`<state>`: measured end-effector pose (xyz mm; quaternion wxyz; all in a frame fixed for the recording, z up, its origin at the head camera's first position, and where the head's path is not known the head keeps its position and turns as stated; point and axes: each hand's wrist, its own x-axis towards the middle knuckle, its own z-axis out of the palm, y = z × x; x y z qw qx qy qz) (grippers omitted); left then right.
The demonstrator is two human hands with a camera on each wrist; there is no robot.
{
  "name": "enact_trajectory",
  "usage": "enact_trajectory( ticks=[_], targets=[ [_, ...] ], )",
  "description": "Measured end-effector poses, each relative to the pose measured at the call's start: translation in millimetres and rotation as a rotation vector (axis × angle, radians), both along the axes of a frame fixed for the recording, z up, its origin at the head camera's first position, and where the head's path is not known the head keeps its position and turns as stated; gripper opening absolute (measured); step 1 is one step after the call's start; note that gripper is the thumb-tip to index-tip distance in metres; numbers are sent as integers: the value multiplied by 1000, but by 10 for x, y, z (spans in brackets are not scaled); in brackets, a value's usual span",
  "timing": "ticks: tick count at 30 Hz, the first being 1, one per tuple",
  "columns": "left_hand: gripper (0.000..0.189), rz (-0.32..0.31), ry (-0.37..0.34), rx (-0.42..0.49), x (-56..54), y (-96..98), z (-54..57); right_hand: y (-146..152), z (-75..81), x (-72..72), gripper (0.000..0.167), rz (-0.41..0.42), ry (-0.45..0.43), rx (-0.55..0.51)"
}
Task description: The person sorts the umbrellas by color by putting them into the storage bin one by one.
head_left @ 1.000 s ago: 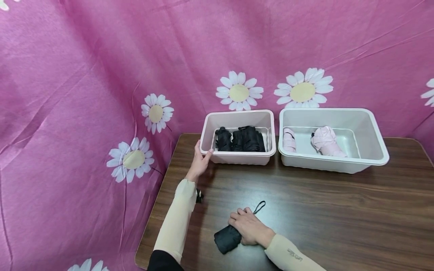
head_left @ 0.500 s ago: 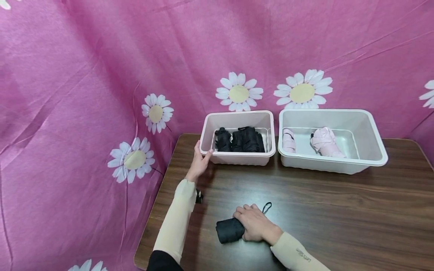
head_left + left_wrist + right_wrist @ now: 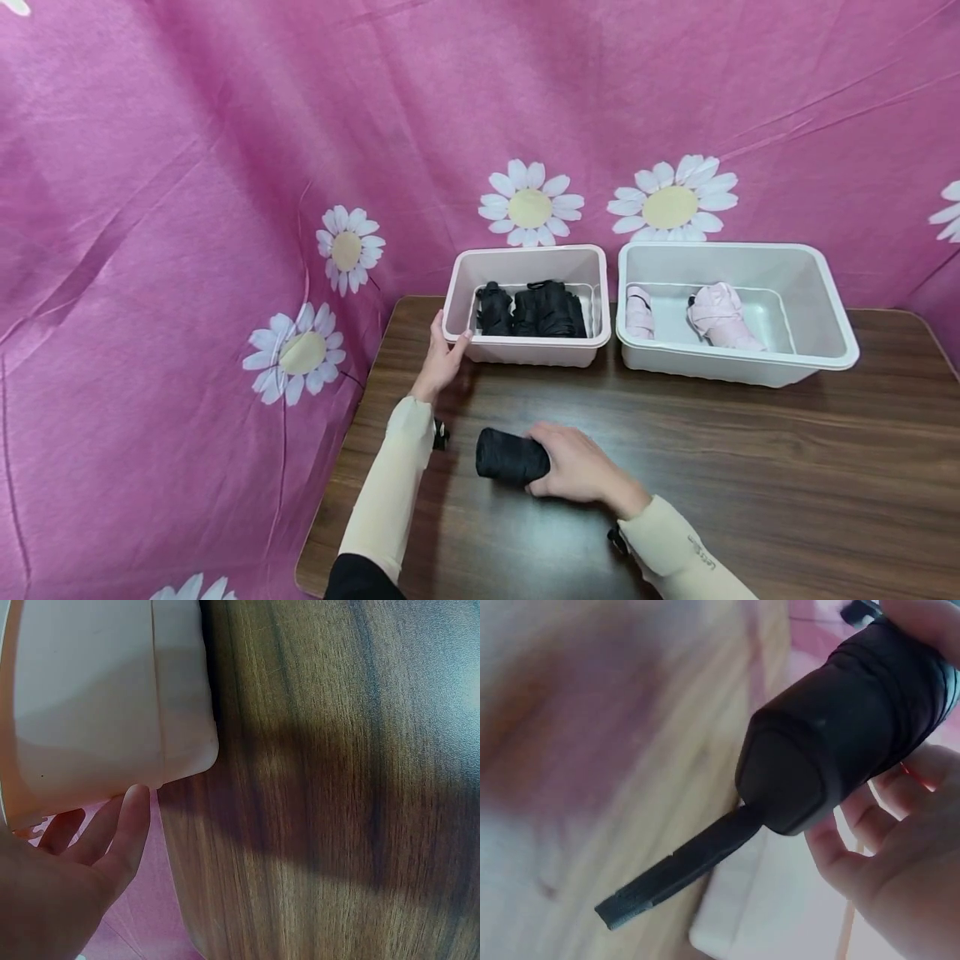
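Observation:
My right hand point(image 3: 577, 467) grips a compact black folding umbrella point(image 3: 510, 456) above the table. In the right wrist view, the faceted end of the umbrella's handle point(image 3: 787, 776) shows with its wrist strap point(image 3: 682, 874) hanging from it. At the front left corner of the smaller pale pink plastic bin point(image 3: 536, 351), my left hand point(image 3: 440, 362) holds the rim. Its fingers point(image 3: 127, 832) lie against the bin's end wall in the left wrist view. Several black folded umbrellas point(image 3: 551, 310) lie side by side inside this bin.
A larger pale grey bin point(image 3: 720, 363) stands just right of the smaller one, with two pink folded umbrellas point(image 3: 722, 315) in it. Both bins are at the back of the wooden table point(image 3: 750, 450), before a pink daisy-print cloth point(image 3: 420, 125).
My right hand has lifted the black umbrella off the table and brought it slightly away from me, turning it more sideways. The left hand has stayed on the smaller bin.

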<state>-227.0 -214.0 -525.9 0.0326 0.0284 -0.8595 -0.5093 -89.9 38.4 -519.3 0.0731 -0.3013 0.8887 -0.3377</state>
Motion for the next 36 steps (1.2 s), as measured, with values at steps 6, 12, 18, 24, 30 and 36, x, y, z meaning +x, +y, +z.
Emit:
enact_trajectory(
  ticks=[6,12,18,24,30,36],
  targets=[
    [77,-6,1,-14,-8,-3,-7,59,162,-86,56,-79,-48,-97],
    [78,-2,-15,-7,-6,-9,-3,107,224,-186,56,-170,-165,-232],
    [77,4,-28,-7,-5,-15,-11,191,355,-308,53,-236,-336,-425],
    [77,5,-17,-5,-11,-17,-23,264,532,-481,47,-291,-435,-563],
    [78,7,-15,-3,-22,-9,-26,335,648,-634,49,-383,-426,-594],
    [78,7,-24,-8,-29,-6,-37,373,673,-764,46,-445,-423,-644]
  ],
)
